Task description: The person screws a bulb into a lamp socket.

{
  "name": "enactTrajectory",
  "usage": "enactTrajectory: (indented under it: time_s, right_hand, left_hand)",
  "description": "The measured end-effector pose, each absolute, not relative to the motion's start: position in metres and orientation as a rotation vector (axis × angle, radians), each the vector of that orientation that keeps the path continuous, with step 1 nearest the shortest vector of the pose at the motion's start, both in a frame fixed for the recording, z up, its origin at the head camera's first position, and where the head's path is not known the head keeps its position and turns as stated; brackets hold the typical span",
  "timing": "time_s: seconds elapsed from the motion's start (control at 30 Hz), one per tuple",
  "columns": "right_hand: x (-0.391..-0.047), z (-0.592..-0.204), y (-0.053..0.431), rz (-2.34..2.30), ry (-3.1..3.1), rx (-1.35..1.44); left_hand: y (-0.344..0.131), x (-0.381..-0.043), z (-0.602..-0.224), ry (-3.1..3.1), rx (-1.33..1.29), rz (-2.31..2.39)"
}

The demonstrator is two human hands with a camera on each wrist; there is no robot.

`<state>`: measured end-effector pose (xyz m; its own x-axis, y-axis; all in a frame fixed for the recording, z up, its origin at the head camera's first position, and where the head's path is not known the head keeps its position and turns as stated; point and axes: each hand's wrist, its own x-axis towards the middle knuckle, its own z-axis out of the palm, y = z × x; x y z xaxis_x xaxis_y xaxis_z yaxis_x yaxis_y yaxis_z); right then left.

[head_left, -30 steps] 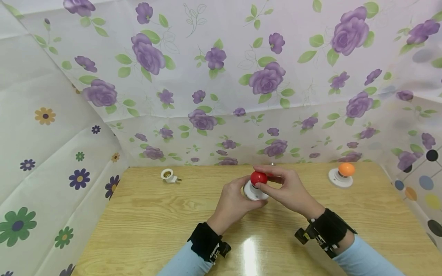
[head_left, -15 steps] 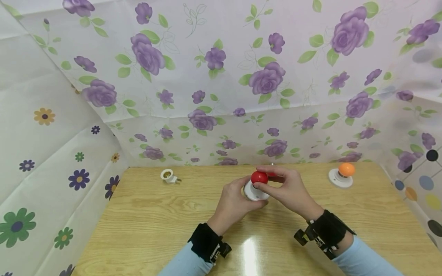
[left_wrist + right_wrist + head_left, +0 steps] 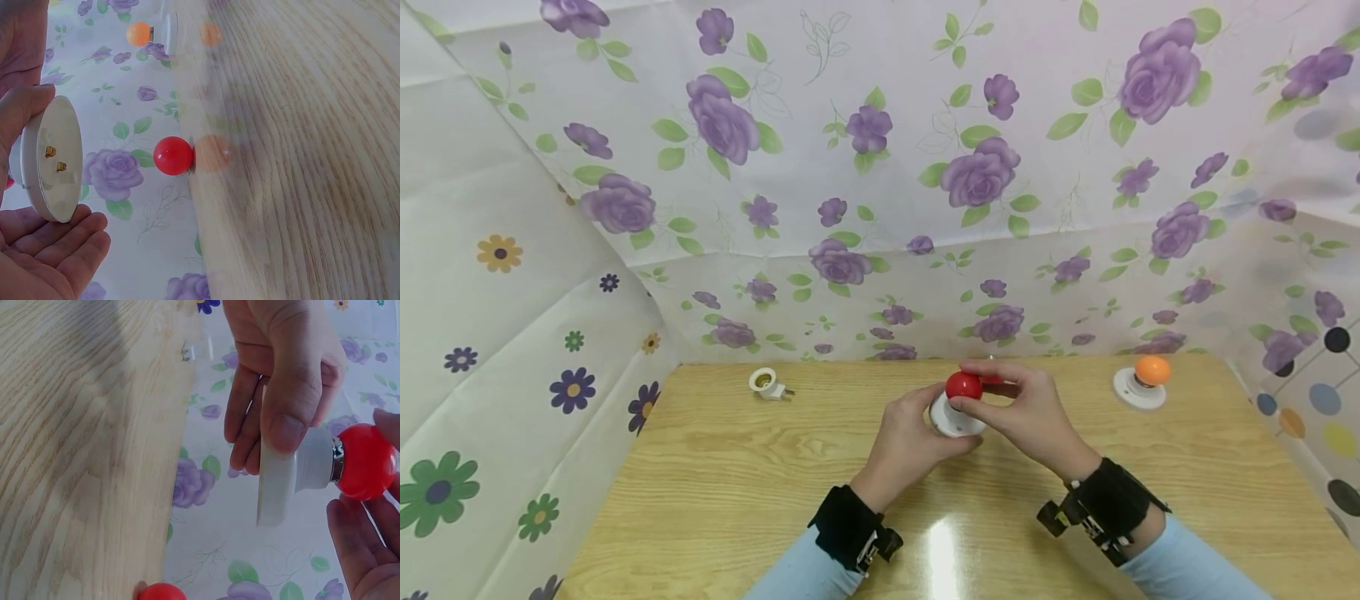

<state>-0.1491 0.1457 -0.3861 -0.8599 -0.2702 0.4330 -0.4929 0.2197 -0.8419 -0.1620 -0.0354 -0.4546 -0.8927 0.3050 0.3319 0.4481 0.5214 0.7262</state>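
Note:
Near the middle of the table, my left hand (image 3: 910, 437) grips a round white lamp holder (image 3: 946, 423) by its base. My right hand (image 3: 1030, 412) pinches a red light bulb (image 3: 963, 387) between thumb and fingers. A strip of the bulb's metal screw base shows at the holder's neck (image 3: 314, 460) in the right wrist view. The holder is tilted and raised off the table. Two brass contacts (image 3: 56, 159) show on its underside in the left wrist view. A second red bulb (image 3: 173, 155) lies on the table, mostly hidden behind my right hand in the head view.
At the back right stands an orange bulb (image 3: 1152, 369) in a white lamp holder (image 3: 1126, 392). A white socket with a plug (image 3: 767, 383) lies at the back left. Flower-patterned sheets (image 3: 880, 208) wall in the back and sides of the wooden table (image 3: 737, 483).
Both hands stay in place on the holder and the red bulb. The right hand and wrist shift very slightly.

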Motion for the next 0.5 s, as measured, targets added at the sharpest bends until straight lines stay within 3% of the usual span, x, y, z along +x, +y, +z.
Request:
enactTrajectory:
  time_s: [0.5]
  right_hand:
    - [-0.165, -0.410, 0.156, 1.739, -2.335, 0.944]
  left_hand:
    - [-0.034, -0.163, -0.456, -2.590, -0.672, -1.296]
